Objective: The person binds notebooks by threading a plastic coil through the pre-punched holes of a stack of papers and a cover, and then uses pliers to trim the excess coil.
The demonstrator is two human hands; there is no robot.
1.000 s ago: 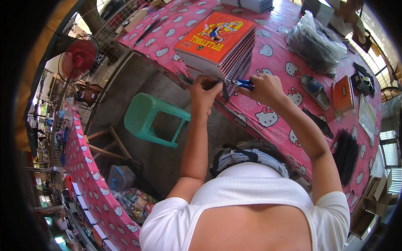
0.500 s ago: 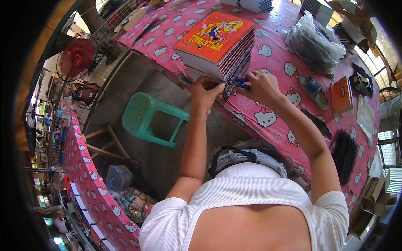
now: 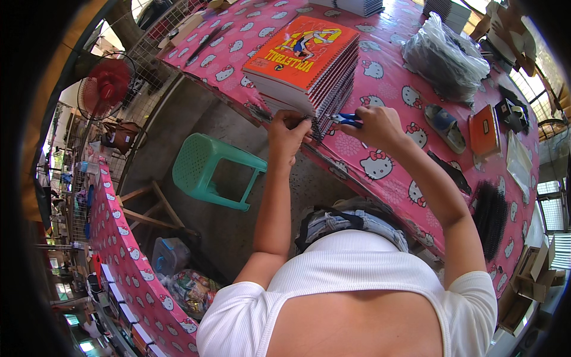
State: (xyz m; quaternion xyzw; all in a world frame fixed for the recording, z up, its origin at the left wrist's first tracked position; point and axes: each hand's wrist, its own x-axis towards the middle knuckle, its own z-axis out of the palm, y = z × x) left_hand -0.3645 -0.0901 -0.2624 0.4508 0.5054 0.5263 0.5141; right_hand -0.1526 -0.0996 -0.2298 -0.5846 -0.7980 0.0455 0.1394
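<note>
A tall stack of spiral-bound notebooks (image 3: 297,53), the top cover orange with a volleyball player, stands at the table's near edge. My left hand (image 3: 288,135) is at the stack's near lower corner, thumb and fingers pinched together beside the black coils; what lies between the fingertips is too small to make out. My right hand (image 3: 382,128) grips blue-handled pliers (image 3: 348,120), with the metal jaws pointing left at the coil edge, a little apart from my left fingertips.
The table has a pink patterned cover (image 3: 377,166). On it are a grey plastic bag (image 3: 446,59), a slipper (image 3: 445,130), an orange notebook (image 3: 485,132) and a bundle of black coils (image 3: 489,220). A green stool (image 3: 199,166) stands on the floor to the left, near a red fan (image 3: 107,86).
The pliers and my right hand have shifted slightly right, away from my left fingertips. My left hand has moved a little left and stays pinched near the stack's corner.
</note>
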